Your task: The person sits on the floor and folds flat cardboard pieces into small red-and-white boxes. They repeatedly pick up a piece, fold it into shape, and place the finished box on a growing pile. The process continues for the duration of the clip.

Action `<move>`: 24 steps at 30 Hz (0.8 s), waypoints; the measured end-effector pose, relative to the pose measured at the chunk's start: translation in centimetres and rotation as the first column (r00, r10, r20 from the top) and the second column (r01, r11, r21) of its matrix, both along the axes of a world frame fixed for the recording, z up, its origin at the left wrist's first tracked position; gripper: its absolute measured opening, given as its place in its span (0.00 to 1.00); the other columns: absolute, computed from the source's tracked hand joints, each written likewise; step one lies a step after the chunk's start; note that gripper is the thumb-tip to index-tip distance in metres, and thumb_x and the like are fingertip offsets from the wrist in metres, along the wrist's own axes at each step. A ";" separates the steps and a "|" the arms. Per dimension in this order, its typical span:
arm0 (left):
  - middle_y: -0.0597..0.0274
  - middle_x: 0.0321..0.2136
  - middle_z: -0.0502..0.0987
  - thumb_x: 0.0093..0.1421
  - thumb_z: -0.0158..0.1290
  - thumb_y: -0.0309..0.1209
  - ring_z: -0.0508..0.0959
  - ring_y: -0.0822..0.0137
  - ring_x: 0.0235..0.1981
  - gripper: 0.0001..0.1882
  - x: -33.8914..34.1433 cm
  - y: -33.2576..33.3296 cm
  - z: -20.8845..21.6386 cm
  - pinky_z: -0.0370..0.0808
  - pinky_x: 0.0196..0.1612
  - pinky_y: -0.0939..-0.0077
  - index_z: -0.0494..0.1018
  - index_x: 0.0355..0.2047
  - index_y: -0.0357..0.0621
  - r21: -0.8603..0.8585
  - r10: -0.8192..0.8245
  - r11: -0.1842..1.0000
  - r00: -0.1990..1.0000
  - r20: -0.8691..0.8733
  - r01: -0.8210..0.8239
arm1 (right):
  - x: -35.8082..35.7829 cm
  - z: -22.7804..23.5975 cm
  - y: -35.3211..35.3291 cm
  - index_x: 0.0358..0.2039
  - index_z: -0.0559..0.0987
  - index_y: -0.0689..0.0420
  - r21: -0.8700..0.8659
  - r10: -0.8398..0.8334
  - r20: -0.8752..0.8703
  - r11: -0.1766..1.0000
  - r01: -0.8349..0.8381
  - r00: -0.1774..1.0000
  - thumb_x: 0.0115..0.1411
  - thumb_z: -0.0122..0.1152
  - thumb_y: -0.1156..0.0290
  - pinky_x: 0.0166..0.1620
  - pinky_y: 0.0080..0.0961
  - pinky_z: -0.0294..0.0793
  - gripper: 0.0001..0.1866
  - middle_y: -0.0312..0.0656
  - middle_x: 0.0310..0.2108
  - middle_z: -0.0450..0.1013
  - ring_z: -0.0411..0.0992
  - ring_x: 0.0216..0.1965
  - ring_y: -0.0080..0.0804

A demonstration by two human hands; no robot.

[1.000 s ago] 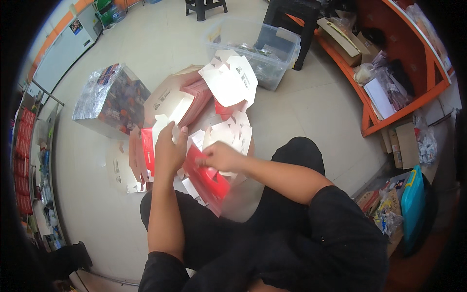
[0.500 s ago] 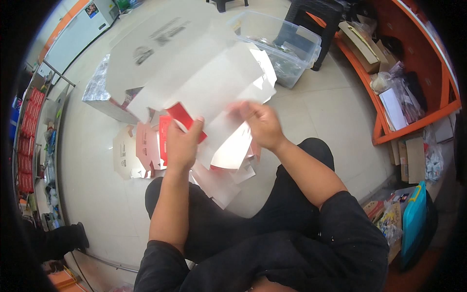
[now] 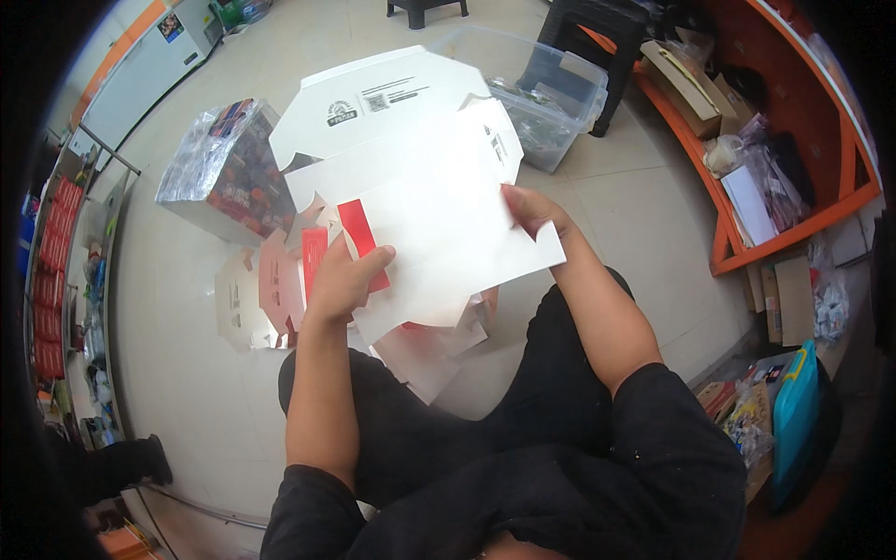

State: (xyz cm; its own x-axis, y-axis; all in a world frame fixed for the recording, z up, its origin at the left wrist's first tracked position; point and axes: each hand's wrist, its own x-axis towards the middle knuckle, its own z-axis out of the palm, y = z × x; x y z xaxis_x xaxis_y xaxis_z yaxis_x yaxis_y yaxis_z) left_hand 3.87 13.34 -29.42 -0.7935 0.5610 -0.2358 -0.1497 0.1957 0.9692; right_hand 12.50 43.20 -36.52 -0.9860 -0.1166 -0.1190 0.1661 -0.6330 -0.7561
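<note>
Hands at the carton: left hand (image 3: 341,285) pinches the near-left side, thumb on top, its other fingers mostly out of sight; right hand (image 3: 532,210) is up at the right edge by a notched corner, fingers blurred, so how tightly it closes I can't tell.
White carton sheet (image 3: 429,196): biggest piece in play, spread out flat between the two hands in front of the knees, dark print on its far flap. Looks like the opening-out and squaring-up step, no walls raised yet. Next move, I'd judge, calls for a steady left pinch while the right gets a clean hold on that edge and its creases.
Wrapped box (image 3: 219,182): sitting on the floor just left of the sheet, shiny film over it.
Clear bin (image 3: 583,103): beyond the sheet's far right corner, partly hidden by it.
Pink-toned carton (image 3: 277,280): left of the left hand, with more flat cardboard around it.
Red flap (image 3: 355,229): smallest, running under the left thumb.
Sheet versus half a second back: then a tall blur hiding most of the wrapped box; now lower, sharper, print showing, and the right hand sits farther out along the edge.
</note>
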 end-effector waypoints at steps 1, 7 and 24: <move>0.55 0.46 0.79 0.59 0.63 0.30 0.81 0.65 0.45 0.28 0.0 0.1 -0.3 0.78 0.47 0.70 0.69 0.58 0.32 0.029 -0.023 0.999 1.000 -0.020 0.024 | -0.2 0.2 0.0 0.62 0.73 0.63 0.185 0.009 0.049 0.983 -0.018 0.999 0.67 0.65 0.62 0.54 0.30 0.79 0.28 0.45 0.55 0.76 0.77 0.51 0.30; 0.49 0.54 0.73 0.59 0.68 0.37 0.77 0.63 0.51 0.36 2.7 2.5 -2.2 0.78 0.50 0.67 0.65 0.61 0.32 -0.090 0.246 0.912 0.708 -0.662 -0.401 | -0.3 2.4 -2.1 0.49 0.81 0.59 0.764 -0.161 0.105 0.645 0.024 0.981 0.69 0.63 0.55 0.40 0.24 0.79 0.19 0.37 0.41 0.80 0.77 0.35 0.21; 0.59 0.49 0.78 0.71 0.55 0.31 0.80 0.67 0.49 0.18 0.1 1.5 -1.6 0.77 0.53 0.66 0.65 0.57 0.45 0.573 0.196 0.760 0.948 0.250 -0.308 | 2.0 3.2 -8.2 0.54 0.83 0.56 0.566 0.199 -0.822 0.392 0.725 0.534 0.59 0.70 0.79 0.61 0.37 0.74 0.21 0.53 0.67 0.67 0.70 0.64 0.46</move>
State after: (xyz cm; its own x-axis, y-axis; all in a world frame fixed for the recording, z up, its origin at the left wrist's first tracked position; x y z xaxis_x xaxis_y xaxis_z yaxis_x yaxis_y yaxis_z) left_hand 3.98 14.80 -31.00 -0.9069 0.4168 -0.0611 -0.2773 -0.4816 0.8314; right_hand 14.50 35.04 -33.34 -0.6630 -0.1354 0.7363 -0.6991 0.4637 -0.5442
